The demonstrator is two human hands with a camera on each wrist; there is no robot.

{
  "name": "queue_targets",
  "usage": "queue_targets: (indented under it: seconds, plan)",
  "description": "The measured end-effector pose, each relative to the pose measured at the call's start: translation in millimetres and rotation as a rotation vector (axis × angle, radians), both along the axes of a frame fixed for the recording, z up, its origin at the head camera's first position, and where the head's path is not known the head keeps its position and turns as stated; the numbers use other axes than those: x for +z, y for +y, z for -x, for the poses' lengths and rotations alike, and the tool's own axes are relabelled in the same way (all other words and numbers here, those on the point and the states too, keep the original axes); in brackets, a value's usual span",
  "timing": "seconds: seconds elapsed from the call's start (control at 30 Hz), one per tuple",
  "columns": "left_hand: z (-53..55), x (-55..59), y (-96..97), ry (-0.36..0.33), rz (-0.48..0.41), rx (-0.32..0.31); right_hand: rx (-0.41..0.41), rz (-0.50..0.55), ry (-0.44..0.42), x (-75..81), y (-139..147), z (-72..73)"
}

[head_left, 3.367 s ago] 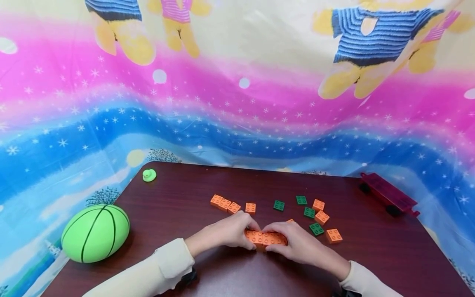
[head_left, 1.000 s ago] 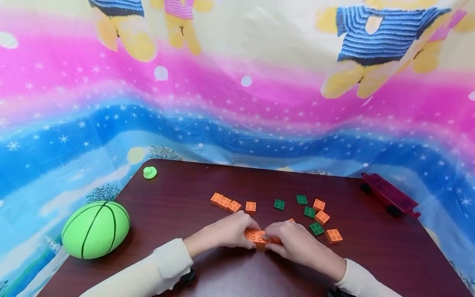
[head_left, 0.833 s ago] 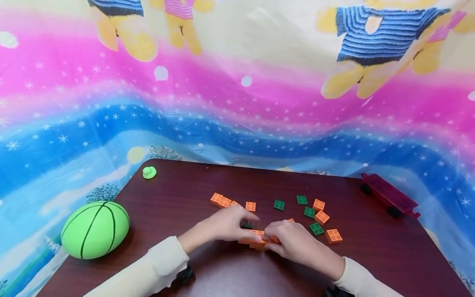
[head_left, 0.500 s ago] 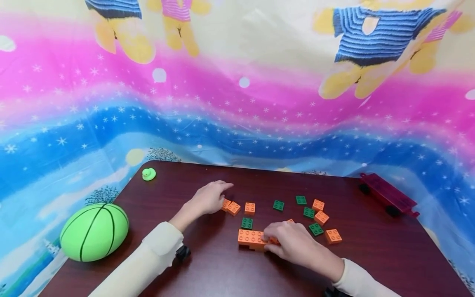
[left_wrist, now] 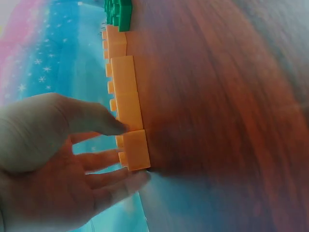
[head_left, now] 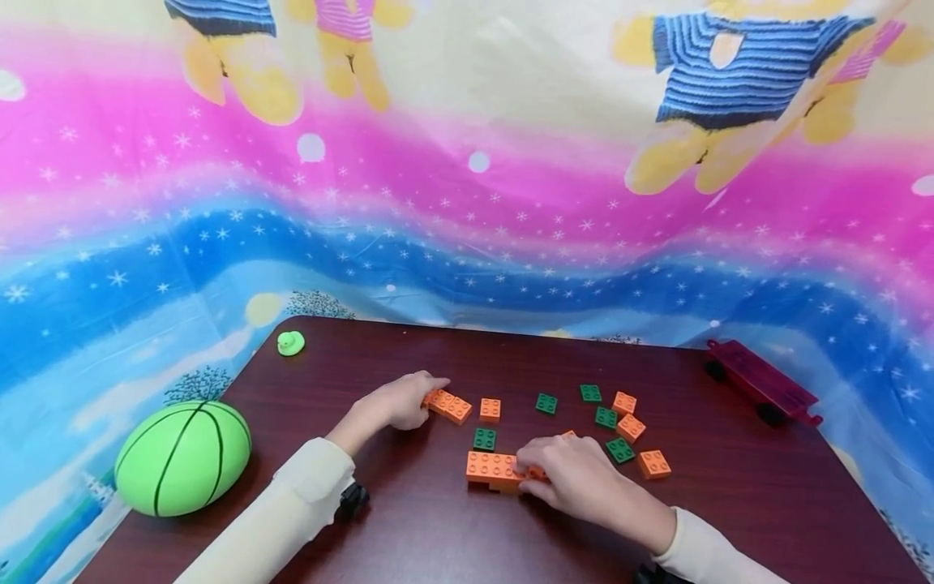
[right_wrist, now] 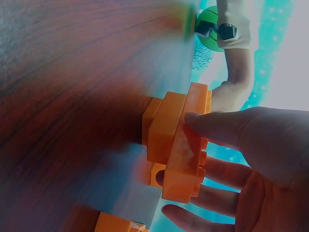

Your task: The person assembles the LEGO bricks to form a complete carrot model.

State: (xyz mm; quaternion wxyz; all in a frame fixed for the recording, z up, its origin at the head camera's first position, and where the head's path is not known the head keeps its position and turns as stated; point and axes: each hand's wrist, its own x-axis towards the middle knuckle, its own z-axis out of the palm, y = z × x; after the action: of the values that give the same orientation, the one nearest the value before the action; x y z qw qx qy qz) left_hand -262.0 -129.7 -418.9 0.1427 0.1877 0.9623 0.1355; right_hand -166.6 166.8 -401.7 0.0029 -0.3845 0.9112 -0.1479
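In the head view my left hand (head_left: 400, 403) reaches around the left end of a row of orange toy bricks (head_left: 456, 409). The left wrist view has its thumb against the end orange brick (left_wrist: 137, 150), with loosely spread fingers behind it. My right hand (head_left: 572, 474) holds the right part of a stepped assembly of orange bricks (head_left: 490, 466), partly hiding it. In the right wrist view the thumb lies on the near side of this brick assembly (right_wrist: 181, 150), fingers beyond it. A green brick (head_left: 485, 439) lies just behind the assembly.
A single orange brick (head_left: 490, 410) and green brick (head_left: 546, 403) stand farther back. Several loose bricks, including an orange brick (head_left: 654, 464), lie right. A green ball (head_left: 182, 458), a green toy duck (head_left: 290, 343) and a dark red toy skateboard (head_left: 762, 381) sit around the table (head_left: 409, 527).
My left hand has let go of the orange assembly and moved left and back to the row of bricks, uncovering the green brick. My right hand stays on the assembly.
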Motion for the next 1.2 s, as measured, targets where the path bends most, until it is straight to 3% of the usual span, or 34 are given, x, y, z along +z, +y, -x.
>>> queue_targets:
  seconds: [0.17,0.43,0.57,0.77,0.87,1.03,1.2]
  plan:
    - [-4.8,2.4,0.9,-0.019,0.048,0.009,0.008,-0.021,0.012,-1.1,0,0.2]
    - [-2.2,-1.5,2.3,0.114,0.002,0.159,0.012,-0.037,0.011,-2.3,-1,-0.3]
    - [-3.5,3.2,-3.9,0.148,-0.056,0.166,0.008,-0.043,0.015,-2.2,-1,-0.7]
    - [-23.9,18.8,8.3,0.261,-0.187,0.082,0.002,-0.027,-0.013,-2.9,0,-1.6]
    - [-39.8,29.5,22.3,0.271,-0.252,0.014,0.004,-0.009,-0.019,-3.8,1,-1.2]
    - [-63.8,41.9,40.5,0.188,-0.325,-0.142,0.004,0.004,-0.02,-4.7,2,0.3]
    - [-76.8,42.2,47.6,0.046,-0.332,-0.204,-0.001,-0.006,-0.027,-4.4,2,1.1]
